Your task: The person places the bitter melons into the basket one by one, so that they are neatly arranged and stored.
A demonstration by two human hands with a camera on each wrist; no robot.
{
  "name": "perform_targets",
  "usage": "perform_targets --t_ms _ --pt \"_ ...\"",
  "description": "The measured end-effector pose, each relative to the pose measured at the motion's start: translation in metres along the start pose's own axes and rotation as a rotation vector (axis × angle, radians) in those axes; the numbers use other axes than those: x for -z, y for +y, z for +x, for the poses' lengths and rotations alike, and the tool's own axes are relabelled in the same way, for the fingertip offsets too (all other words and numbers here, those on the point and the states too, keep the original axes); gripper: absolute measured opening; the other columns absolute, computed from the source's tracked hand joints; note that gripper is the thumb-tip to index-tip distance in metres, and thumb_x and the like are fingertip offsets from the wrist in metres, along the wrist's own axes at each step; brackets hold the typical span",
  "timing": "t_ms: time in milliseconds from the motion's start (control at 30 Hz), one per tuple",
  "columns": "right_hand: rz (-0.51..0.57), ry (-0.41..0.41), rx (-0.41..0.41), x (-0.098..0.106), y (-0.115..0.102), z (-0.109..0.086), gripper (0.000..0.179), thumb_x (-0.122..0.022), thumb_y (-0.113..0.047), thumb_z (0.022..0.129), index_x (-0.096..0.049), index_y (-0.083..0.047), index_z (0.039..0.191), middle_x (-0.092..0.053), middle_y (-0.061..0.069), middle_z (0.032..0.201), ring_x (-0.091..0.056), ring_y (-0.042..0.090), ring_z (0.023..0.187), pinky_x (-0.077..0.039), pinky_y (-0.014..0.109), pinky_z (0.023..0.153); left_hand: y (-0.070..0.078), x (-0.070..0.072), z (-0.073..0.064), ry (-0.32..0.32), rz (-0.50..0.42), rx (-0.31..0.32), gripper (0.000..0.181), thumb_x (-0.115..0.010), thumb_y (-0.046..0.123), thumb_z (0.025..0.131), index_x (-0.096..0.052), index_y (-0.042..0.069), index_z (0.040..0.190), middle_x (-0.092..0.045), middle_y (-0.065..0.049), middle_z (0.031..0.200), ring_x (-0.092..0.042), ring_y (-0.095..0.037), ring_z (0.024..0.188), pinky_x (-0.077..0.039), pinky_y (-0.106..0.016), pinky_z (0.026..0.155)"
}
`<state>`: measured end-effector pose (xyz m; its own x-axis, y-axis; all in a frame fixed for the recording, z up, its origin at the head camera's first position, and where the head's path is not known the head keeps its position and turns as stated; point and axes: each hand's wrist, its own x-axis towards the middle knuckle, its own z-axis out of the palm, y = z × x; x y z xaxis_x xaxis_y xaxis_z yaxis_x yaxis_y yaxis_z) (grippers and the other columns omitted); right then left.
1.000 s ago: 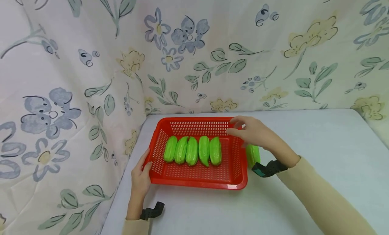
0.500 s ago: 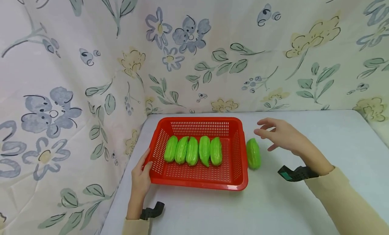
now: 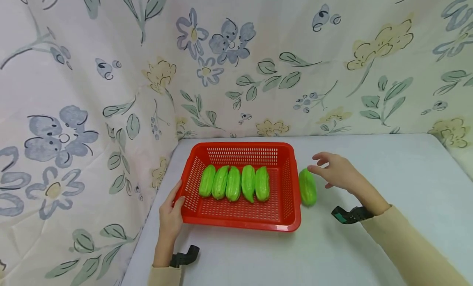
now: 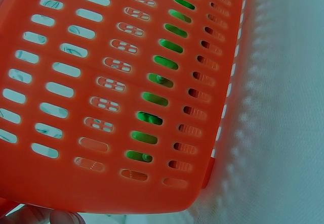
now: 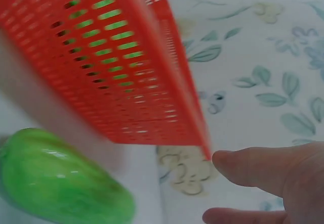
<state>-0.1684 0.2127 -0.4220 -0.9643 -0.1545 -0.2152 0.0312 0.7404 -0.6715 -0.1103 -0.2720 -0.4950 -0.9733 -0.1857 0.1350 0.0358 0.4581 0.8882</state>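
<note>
A red plastic basket [image 3: 242,227] with slotted walls stands on the white table, several glossy green, ridged gourds [image 3: 233,184] lying side by side in it. My left hand [image 3: 171,216] grips the basket's left rim; in the left wrist view its fingertips [image 4: 63,217] show at the rim's edge. Just outside the basket's right wall lies one more green gourd [image 3: 308,187] on the table. My right hand [image 3: 338,171] hovers beside and above the upper end of this gourd, fingers loosely spread, holding nothing. The right wrist view has the gourd [image 5: 63,181] at lower left, apart from the thumb.
The white table [image 3: 399,175] extends to the right of the basket and in front of it. A flower-printed cloth [image 3: 229,101] hangs along the back and left side. Each wrist wears a dark strap with a small camera.
My right hand moved from over the basket's right rim out to the right, then slightly back left and lower toward the loose gourd. The left hand and basket have stayed put.
</note>
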Motion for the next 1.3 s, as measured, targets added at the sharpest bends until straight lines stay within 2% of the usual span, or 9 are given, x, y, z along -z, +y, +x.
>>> perform_targets --t_ms 200,300,733,967,1167,1300 --pt "-0.047 -0.023 -0.016 -0.022 0.014 0.009 0.062 -0.067 -0.033 0.100 -0.049 0.005 0.146 -0.054 0.039 0.136 -0.071 0.023 0.069 -0.060 0.031 0.059 -0.002 -0.001 0.000 0.005 -0.013 -0.004 0.050 -0.047 0.012 0.109 -0.049 0.026 0.157 -0.049 -0.005 0.160 -0.054 -0.024 0.134 -0.042 -0.002 0.090" --pt "-0.066 -0.021 -0.020 -0.030 0.017 0.011 0.064 -0.067 -0.032 0.100 -0.047 0.005 0.148 -0.052 0.041 0.137 -0.068 0.019 0.062 -0.059 0.031 0.059 -0.002 -0.001 0.001 0.005 -0.012 -0.003 0.050 -0.047 0.012 0.109 -0.049 0.026 0.157 -0.049 -0.005 0.160 -0.055 -0.024 0.133 -0.043 -0.002 0.089" --pt "-0.065 -0.055 -0.026 -0.046 0.027 0.016 0.065 -0.071 -0.032 0.097 -0.050 0.003 0.148 -0.052 0.039 0.137 -0.066 0.020 0.073 -0.059 0.029 0.057 -0.001 -0.001 0.001 -0.017 -0.022 0.036 0.051 -0.046 0.015 0.109 -0.047 0.029 0.158 -0.049 -0.006 0.160 -0.060 -0.027 0.115 -0.052 -0.013 0.083" --pt "-0.079 -0.069 -0.031 -0.047 0.027 0.019 0.065 -0.071 -0.029 0.097 -0.048 0.003 0.149 -0.052 0.040 0.136 -0.063 0.019 0.070 -0.057 0.029 0.057 0.001 -0.001 0.001 -0.015 -0.034 0.034 0.051 -0.046 0.014 0.109 -0.047 0.029 0.158 -0.050 -0.007 0.159 -0.061 -0.029 0.113 -0.053 -0.014 0.082" --pt "-0.071 -0.071 -0.033 -0.047 0.025 0.020 0.066 -0.071 -0.028 0.096 -0.048 0.003 0.150 -0.053 0.040 0.136 -0.062 0.020 0.076 -0.057 0.028 0.057 0.002 -0.001 0.001 0.002 -0.029 0.027 0.050 -0.046 0.013 0.109 -0.049 0.028 0.157 -0.051 -0.007 0.158 -0.061 -0.030 0.111 -0.054 -0.014 0.082" --pt "-0.060 -0.076 -0.036 -0.048 0.025 0.021 0.067 -0.070 -0.029 0.097 -0.047 0.001 0.151 -0.053 0.040 0.137 -0.062 0.020 0.074 -0.057 0.028 0.058 0.003 0.000 0.001 -0.005 -0.035 0.041 0.050 -0.046 0.014 0.109 -0.048 0.029 0.158 -0.051 -0.009 0.158 -0.063 -0.033 0.107 -0.056 -0.016 0.079"
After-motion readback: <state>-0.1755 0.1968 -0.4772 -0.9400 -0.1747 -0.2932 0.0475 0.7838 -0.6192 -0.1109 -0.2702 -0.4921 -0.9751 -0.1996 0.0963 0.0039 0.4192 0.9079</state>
